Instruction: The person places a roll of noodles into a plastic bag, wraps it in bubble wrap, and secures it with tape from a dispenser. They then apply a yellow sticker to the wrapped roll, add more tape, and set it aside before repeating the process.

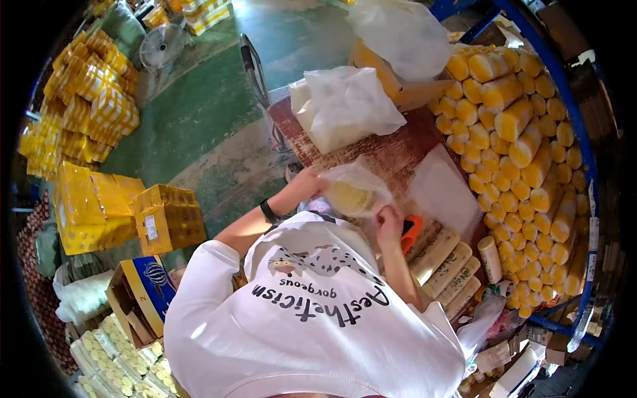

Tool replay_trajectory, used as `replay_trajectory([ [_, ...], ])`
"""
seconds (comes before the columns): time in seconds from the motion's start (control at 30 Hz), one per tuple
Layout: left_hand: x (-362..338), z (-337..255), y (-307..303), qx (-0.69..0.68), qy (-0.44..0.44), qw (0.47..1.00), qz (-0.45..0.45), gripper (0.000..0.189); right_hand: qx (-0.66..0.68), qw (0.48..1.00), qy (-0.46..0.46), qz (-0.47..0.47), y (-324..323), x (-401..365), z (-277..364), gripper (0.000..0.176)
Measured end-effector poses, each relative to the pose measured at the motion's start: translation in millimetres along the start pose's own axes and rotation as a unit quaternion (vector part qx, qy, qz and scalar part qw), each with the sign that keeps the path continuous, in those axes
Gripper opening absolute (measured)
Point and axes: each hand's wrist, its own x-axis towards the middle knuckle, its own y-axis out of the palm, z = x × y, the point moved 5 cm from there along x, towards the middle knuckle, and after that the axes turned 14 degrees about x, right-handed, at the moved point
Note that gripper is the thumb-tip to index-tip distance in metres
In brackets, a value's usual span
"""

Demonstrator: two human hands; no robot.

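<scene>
While a scuffed green floor (172, 126) spreads away on the left, I see a great heap of yellow-and-white rolls (517, 192) on the right, rounded ends packed tightly. Between them I have a reddish table (411, 136), its surface worn and streaked, bearing a slack, crumpled stack of milky plastic film (345, 106) and a smooth, flat, whitish sheet (448, 192). Wrapped cylinders (446, 268) with dark print lie side by side at the near end. By the table's near edge I find the thin, wrinkled clear bag (353, 196), a rounded yellowish mass showing through; its long axis slants from the left hand (306, 184) nearward to the right hand (389, 222), though I cannot tell which way its mouth faces. An orange-and-black object (412, 229) sits just beside the right hand. Left fingers clamp the bag's left edge; right fingertips pinch together on its right corner.
</scene>
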Motion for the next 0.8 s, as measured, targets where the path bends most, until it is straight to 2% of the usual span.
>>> replay_trajectory([
  [0.03,1.0,-10.9,2.2,-0.119,-0.037,0.992,-0.025,0.024,0.052,0.998,-0.016,-0.012,5.8,6.7,13.3,0.018],
  [0.13,9.9,-41.9,-3.3,-0.19,0.06,0.98,0.018,0.018,0.153,0.985,-0.059,-0.061,22.9,14.4,40.2,0.025],
  [0.17,9.3,-51.7,-6.5,-0.179,0.071,0.981,-0.016,0.016,0.176,0.979,-0.071,-0.078,26.0,15.1,46.6,0.028],
  [0.27,-4.1,-87.7,-16.3,-0.223,0.034,0.974,-0.002,0.013,0.224,0.971,-0.053,-0.07,25.6,12.0,56.1,0.031],
  [0.33,-5.3,-97.9,-17.6,-0.223,0.035,0.974,0.006,0.012,0.173,0.983,-0.063,-0.016,28.4,7.7,66.8,0.013],
  [0.37,-4.9,-105.3,-11.9,-0.225,0.031,0.974,-0.002,0.013,0.148,0.987,-0.066,0.011,29.1,7.2,70.6,0.009],
  [0.43,0.7,-112.2,-1.8,-0.225,-0.002,0.974,-0.013,0.016,0.099,0.993,-0.064,0.0,11.1,19.6,66.0,0.009],
  [0.47,9.3,-113.1,-0.9,-0.086,0.08,0.993,-0.02,0.015,0.074,0.995,-0.065,-0.003,2.8,28.2,61.9,0.008],
  [0.5,23.1,-102.0,4.7,0.055,0.16,0.985,-0.025,0.015,0.073,0.995,-0.063,-0.013,-2.3,33.9,57.6,0.008],
  [0.53,34.7,-90.8,16.8,0.193,0.236,0.952,-0.029,0.015,0.071,0.995,-0.062,-0.024,-8.5,37.3,53.8,0.008],
  [0.63,69.1,-51.0,75.9,0.008,0.169,0.981,0.092,0.014,0.025,0.994,-0.08,-0.074,-54.2,56.3,39.8,0.007],
  [0.73,68.5,-82.9,90.1,0.038,0.331,0.938,0.094,0.02,-0.049,0.987,-0.093,-0.125,-102.1,64.5,27.1,0.01],
  [0.77,68.8,-83.8,79.3,0.083,0.284,0.952,0.083,0.023,-0.075,0.983,-0.097,-0.14,-115.6,67.0,27.0,0.009],
  [0.8,77.2,-74.6,64.1,0.114,0.286,0.951,0.043,0.024,-0.102,0.977,-0.107,-0.154,-133.8,69.6,31.5,0.009],
])
